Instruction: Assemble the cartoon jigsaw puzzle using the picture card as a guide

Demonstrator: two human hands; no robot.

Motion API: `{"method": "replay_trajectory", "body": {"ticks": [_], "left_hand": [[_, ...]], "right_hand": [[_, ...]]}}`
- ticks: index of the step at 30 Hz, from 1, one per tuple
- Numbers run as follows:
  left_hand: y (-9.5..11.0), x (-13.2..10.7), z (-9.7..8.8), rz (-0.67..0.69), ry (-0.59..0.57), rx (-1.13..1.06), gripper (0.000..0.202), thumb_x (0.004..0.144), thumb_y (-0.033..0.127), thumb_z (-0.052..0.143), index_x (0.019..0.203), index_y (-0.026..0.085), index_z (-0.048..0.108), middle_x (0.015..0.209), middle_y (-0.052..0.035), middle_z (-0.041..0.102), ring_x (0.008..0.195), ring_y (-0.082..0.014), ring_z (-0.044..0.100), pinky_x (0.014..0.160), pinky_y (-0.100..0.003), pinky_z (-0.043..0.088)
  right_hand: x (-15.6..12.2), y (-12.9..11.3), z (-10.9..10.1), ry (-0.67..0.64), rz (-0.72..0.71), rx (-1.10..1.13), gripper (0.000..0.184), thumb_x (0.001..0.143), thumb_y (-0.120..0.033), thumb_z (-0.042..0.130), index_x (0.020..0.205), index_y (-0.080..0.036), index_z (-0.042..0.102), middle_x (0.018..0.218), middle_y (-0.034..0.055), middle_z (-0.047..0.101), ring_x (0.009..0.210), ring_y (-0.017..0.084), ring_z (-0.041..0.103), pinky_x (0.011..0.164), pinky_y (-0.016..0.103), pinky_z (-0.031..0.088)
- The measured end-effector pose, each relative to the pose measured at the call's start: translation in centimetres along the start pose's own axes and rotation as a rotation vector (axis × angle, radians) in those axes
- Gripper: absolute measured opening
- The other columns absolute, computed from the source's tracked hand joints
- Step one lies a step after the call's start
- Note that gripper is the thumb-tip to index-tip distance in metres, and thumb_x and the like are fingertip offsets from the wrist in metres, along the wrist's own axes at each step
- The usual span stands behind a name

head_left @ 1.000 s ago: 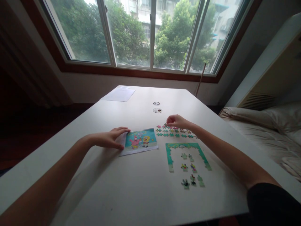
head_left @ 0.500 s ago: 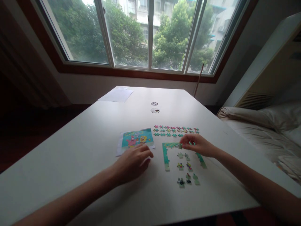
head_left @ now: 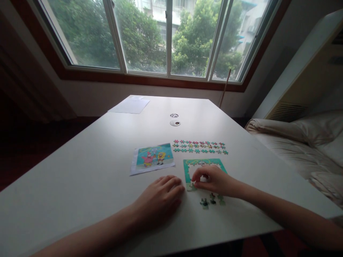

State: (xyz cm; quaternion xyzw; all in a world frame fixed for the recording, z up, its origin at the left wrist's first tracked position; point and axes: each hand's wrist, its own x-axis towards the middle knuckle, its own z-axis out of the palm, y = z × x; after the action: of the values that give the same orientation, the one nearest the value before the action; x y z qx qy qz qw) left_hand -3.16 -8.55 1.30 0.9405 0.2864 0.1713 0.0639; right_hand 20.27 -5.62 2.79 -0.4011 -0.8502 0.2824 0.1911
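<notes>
A partly joined green puzzle frame [head_left: 202, 163] lies on the white table [head_left: 107, 150]. My right hand [head_left: 211, 180] rests over its lower left part, fingers pinched on a puzzle piece [head_left: 190, 185] at the frame's left end. My left hand [head_left: 160, 198] lies flat on the table just left of the frame, fingers spread and holding nothing. A few loose pieces [head_left: 211, 201] sit below my right hand. A colourful cartoon reference picture [head_left: 152, 161] lies left of the frame. Two rows of loose pieces [head_left: 199, 146] lie beyond it.
A sheet of paper [head_left: 129, 105] lies at the table's far left. Two small round objects [head_left: 175, 120] sit mid-table. A bed with pale bedding [head_left: 300, 142] stands to the right. A wide window [head_left: 166, 39] is beyond the table, with a thin stick [head_left: 224, 89] leaning under it.
My right hand came from the far piece rows down to the frame's lower left corner. My left hand left the picture and moved down beside the frame.
</notes>
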Motion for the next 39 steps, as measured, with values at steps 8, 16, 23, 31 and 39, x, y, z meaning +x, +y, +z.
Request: {"method": "replay_trajectory", "body": {"ticks": [8, 16, 23, 31, 39], "left_hand": [[0.0, 0.1, -0.2, 0.020, -0.008, -0.012, 0.023, 0.083, 0.014, 0.045, 0.104, 0.019, 0.054, 0.105, -0.0091, 0.059, 0.100, -0.0235, 0.053, 0.085, -0.040, 0.046], [0.0, 0.1, -0.3, 0.016, -0.028, -0.011, 0.023, 0.084, 0.015, 0.046, 0.105, 0.019, 0.054, 0.107, -0.0084, 0.059, 0.102, -0.0245, 0.053, 0.087, -0.042, 0.046], [0.3, 0.2, 0.2, -0.010, -0.020, 0.011, 0.025, 0.084, 0.016, 0.048, 0.109, 0.017, 0.052, 0.112, -0.0104, 0.058, 0.101, -0.0268, 0.052, 0.085, -0.045, 0.047], [0.9, 1.5, 1.2, 0.045, 0.077, -0.034, 0.022, 0.084, 0.007, 0.040, 0.096, 0.014, 0.058, 0.092, -0.0097, 0.061, 0.086, -0.0219, 0.055, 0.077, -0.037, 0.051], [0.9, 1.3, 1.7, 0.073, 0.134, -0.067, 0.024, 0.085, 0.007, 0.039, 0.099, 0.012, 0.058, 0.093, -0.0093, 0.061, 0.090, -0.0204, 0.054, 0.081, -0.036, 0.051]], "right_hand": [[-0.1, 0.6, 0.6, 0.051, -0.108, -0.110, 0.007, 0.074, -0.020, 0.062, 0.081, -0.022, 0.064, 0.072, -0.0001, 0.065, 0.072, 0.015, 0.058, 0.072, 0.027, 0.042], [-0.4, 0.7, -1.7, 0.045, -0.042, -0.092, 0.012, 0.081, -0.029, 0.058, 0.085, -0.019, 0.062, 0.073, 0.0007, 0.063, 0.068, 0.012, 0.055, 0.064, 0.023, 0.041], [-1.1, 1.6, -3.9, 0.061, 0.010, -0.138, 0.014, 0.082, -0.029, 0.056, 0.080, -0.018, 0.064, 0.072, 0.0022, 0.063, 0.065, 0.012, 0.052, 0.060, 0.023, 0.041], [-1.1, 0.4, -0.7, -0.037, -0.194, -0.143, 0.011, 0.081, -0.025, 0.059, 0.090, -0.021, 0.064, 0.089, 0.0031, 0.066, 0.085, 0.015, 0.058, 0.085, 0.030, 0.040], [-1.3, 0.0, -0.3, -0.066, -0.236, -0.201, 0.014, 0.085, -0.025, 0.053, 0.089, -0.020, 0.066, 0.089, 0.0038, 0.067, 0.084, 0.015, 0.057, 0.087, 0.031, 0.040]]}}
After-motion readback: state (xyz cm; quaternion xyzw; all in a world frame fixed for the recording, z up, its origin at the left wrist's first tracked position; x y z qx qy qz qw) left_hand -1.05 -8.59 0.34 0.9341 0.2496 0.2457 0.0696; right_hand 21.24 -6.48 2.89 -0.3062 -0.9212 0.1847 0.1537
